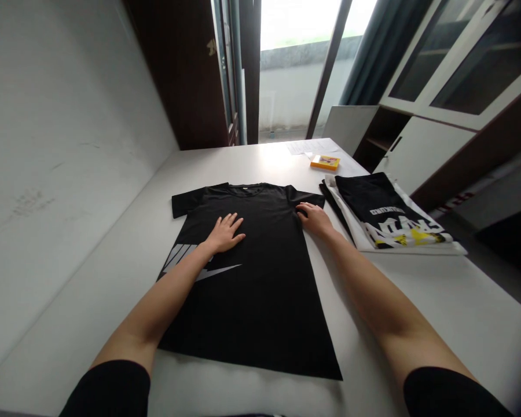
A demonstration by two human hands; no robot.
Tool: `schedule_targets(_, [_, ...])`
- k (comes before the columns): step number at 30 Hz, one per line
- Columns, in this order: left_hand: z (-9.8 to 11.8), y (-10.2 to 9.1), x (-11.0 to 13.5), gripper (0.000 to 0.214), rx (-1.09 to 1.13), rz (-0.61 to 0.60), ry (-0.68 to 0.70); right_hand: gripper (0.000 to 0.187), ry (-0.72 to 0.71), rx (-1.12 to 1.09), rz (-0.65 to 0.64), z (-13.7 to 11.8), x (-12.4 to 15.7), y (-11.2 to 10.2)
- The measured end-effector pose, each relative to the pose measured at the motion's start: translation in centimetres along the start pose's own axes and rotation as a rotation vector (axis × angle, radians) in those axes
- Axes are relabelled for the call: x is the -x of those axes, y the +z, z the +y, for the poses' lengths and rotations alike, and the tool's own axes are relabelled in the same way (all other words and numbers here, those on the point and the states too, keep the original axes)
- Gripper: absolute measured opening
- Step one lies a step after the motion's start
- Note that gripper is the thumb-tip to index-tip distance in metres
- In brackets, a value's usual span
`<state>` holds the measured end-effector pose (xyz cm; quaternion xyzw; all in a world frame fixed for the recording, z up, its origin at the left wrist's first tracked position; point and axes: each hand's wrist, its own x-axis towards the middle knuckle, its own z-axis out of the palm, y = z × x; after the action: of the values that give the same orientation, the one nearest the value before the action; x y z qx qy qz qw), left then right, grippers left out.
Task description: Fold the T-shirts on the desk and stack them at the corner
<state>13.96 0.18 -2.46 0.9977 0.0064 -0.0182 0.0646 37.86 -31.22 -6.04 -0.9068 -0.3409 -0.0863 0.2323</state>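
Observation:
A black T-shirt (269, 301) lies spread on the white table, its neckline at the far side and its hem toward me. A grey printed logo crosses its left side. My left hand (226, 233) rests flat on the chest of the shirt, fingers spread. At the right underarm, my right hand (315, 219) has its fingers and thumb closed on the cloth where sleeve meets side seam. The right sleeve (310, 198) reaches out beyond that hand, and the left sleeve (187, 201) lies out flat.
To the right sits a pile of folded clothes (373, 197), with a black printed garment on top of white ones. Farther back are an orange-yellow box (325, 162) and some paper (306, 147). A wall (69, 145) borders the white table (226, 162) on the left.

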Motion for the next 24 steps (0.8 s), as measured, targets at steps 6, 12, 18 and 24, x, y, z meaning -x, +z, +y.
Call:
schedule_targets(6, [11.7, 1.0, 2.8, 0.075, 0.080, -0.033, 0.496, 0.037, 0.011, -0.008, -0.010, 0.5, -0.1, 0.2])
schedule_targets(12, [19.5, -0.2, 11.0, 0.085, 0.120, -0.096, 0.794, 0.036, 0.002, -0.015, -0.010, 0.8, 0.0, 0.3])
schedule_targets(18, [18.9, -1.3, 12.9, 0.086, 0.142, -0.134, 0.861, 0.037, 0.002, -0.009, -0.011, 0.4, 0.2, 0.0])
schedule_targets(24, [9.5, -0.6, 6.5, 0.082, 0.054, -0.035, 0.343, 0.042, -0.033, 0.022, 0.061, -1.0, 0.4, -0.7])
